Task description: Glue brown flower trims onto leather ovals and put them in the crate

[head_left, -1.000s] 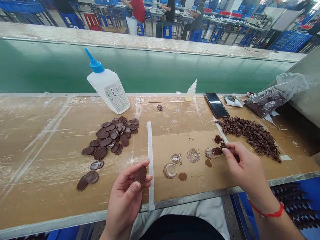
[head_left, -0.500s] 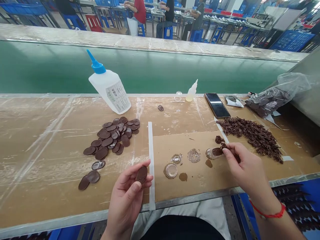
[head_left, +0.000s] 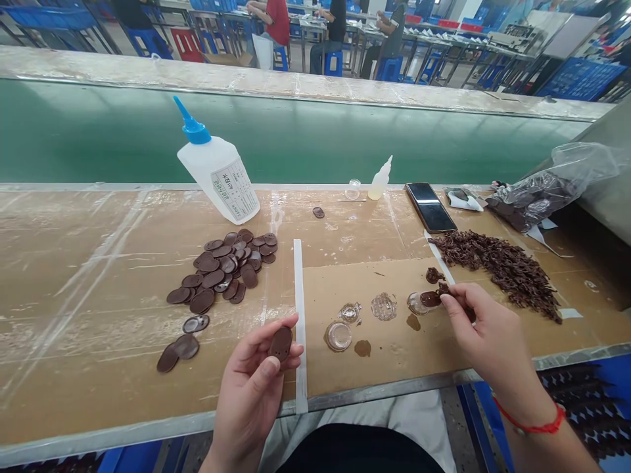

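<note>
My left hand [head_left: 254, 387] pinches a brown oval disc [head_left: 280, 343] upright between thumb and fingers, over the table's front edge. My right hand [head_left: 486, 335] is closed in a pinch on a small brown piece [head_left: 440, 288], which it holds at a glue puddle [head_left: 422, 301] on the cardboard sheet [head_left: 394, 355]. A heap of brown oval discs [head_left: 224, 269] lies left of centre. A heap of small brown pieces [head_left: 497, 263] lies to the right, just beyond my right hand.
A large glue bottle with a blue nozzle [head_left: 217, 167] leans at the back, with a small dropper bottle [head_left: 379, 180], a phone [head_left: 430, 207] and a plastic bag of parts [head_left: 547, 187] further right. Dried glue blobs [head_left: 359, 315] dot the cardboard. Behind runs a green conveyor belt [head_left: 98, 131]; people sit beyond.
</note>
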{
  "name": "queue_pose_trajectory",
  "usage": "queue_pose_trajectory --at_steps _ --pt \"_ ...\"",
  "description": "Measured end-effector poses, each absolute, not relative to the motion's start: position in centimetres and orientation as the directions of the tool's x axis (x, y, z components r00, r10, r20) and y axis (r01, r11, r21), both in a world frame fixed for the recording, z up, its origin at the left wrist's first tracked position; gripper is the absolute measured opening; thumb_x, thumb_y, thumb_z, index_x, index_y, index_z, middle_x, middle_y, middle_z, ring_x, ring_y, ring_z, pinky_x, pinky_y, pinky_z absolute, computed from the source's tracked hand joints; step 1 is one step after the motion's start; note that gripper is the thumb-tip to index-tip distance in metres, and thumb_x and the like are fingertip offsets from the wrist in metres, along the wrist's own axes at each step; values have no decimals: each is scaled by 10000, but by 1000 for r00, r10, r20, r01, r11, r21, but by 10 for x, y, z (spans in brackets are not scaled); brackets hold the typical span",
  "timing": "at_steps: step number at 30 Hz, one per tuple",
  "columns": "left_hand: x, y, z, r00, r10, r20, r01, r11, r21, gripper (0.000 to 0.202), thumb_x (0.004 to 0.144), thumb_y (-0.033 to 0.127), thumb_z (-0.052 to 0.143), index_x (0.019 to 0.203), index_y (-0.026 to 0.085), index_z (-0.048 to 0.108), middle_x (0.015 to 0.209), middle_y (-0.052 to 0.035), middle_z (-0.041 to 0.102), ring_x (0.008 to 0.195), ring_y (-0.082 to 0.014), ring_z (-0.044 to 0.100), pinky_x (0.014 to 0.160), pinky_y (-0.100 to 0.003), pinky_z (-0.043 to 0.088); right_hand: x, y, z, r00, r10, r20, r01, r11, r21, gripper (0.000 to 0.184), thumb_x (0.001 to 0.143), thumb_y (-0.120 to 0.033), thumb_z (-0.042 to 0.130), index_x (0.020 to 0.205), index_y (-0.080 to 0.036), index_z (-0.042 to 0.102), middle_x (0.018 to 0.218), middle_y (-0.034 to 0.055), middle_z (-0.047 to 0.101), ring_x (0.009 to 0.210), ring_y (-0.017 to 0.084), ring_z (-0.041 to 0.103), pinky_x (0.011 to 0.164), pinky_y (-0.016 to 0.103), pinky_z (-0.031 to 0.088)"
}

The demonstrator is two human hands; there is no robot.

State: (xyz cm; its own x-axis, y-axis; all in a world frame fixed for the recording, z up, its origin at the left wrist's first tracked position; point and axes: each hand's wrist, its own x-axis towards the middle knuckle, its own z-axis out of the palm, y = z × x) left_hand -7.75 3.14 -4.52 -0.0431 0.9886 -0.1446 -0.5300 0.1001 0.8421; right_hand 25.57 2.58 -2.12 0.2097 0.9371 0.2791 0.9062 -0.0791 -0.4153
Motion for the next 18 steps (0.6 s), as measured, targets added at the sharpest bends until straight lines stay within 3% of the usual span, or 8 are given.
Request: queue_pose_trajectory --at_steps 18 --pt "-75 32 -40 -61 987 -146 -527 92 845 299 714 341 922 984 246 834 1099 -112 805 711 -177 765 634 -184 633 254 28 -16 289 921 261 854 -125 -506 154 948 -381 586 937 -242 651 743 9 708 639 186 656 599 285 461"
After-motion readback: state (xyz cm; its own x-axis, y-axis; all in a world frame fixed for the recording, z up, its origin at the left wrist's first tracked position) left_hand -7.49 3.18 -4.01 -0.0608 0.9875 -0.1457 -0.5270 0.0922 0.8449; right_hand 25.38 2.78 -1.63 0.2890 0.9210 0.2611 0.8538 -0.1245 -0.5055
